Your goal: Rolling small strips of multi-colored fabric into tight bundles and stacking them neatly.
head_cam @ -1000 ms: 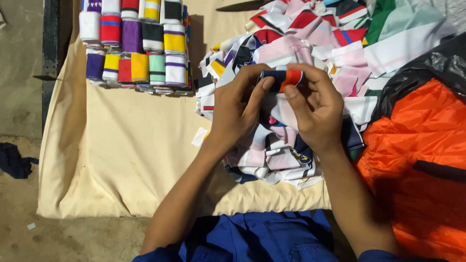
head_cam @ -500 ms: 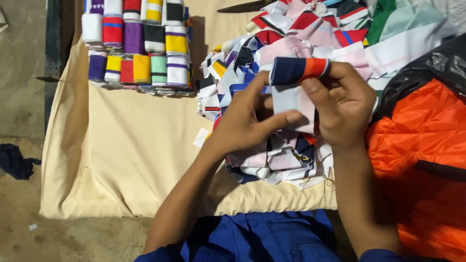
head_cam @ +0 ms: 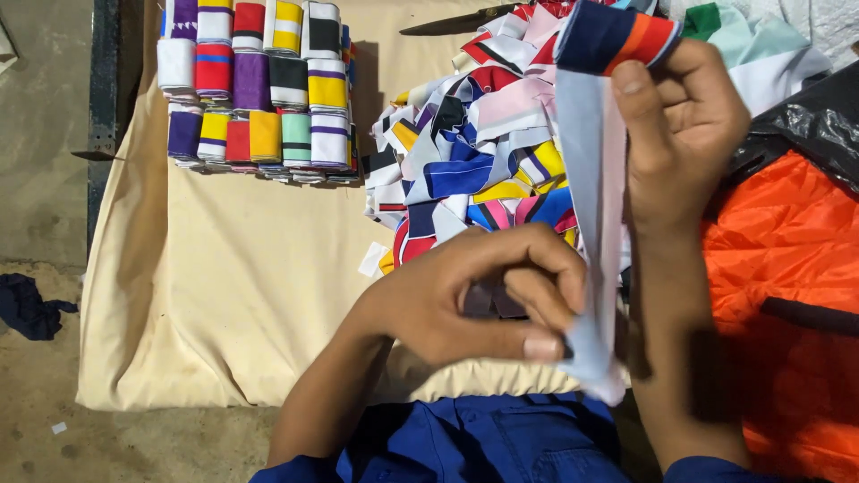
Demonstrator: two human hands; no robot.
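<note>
One pale blue-pink fabric strip (head_cam: 591, 224), navy-orange rolled top, between both hands.

No labels, signs or screens in view. Only packaging-type items: a crumpled black plastic bag (head_cam: 805, 116) at 2 o'clock, glossy, draped along the upper edge of a bright orange shiny plastic sack (head_cam: 787, 268) at 3–4 o'clock. The orange sack fills the right edge, wrinkled, with a dark band across it. The two touch. No markings can be made out on either.
</note>
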